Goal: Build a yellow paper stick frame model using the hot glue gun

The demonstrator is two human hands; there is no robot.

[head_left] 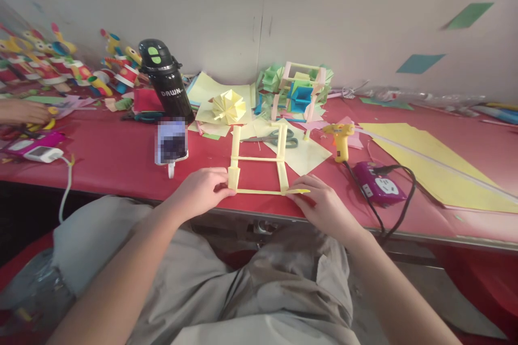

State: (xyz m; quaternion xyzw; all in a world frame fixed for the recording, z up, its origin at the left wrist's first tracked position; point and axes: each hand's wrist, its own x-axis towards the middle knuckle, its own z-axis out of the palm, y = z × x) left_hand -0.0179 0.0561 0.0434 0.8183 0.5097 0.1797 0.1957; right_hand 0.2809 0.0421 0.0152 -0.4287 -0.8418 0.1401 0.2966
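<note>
The left hand point(208, 186) and right hand point(318, 199), about equally near, pinch the yellow paper frame point(259, 159) at its near corners. It lies on the table point(121, 151), long rails pointing away; scissors point(267, 138) show behind its right rail.

Both bare forearms point(135, 259) slant forward and inward, the bare left hand point(206, 190) and bare right hand point(321, 202) each drawn into a pinch.
</note>
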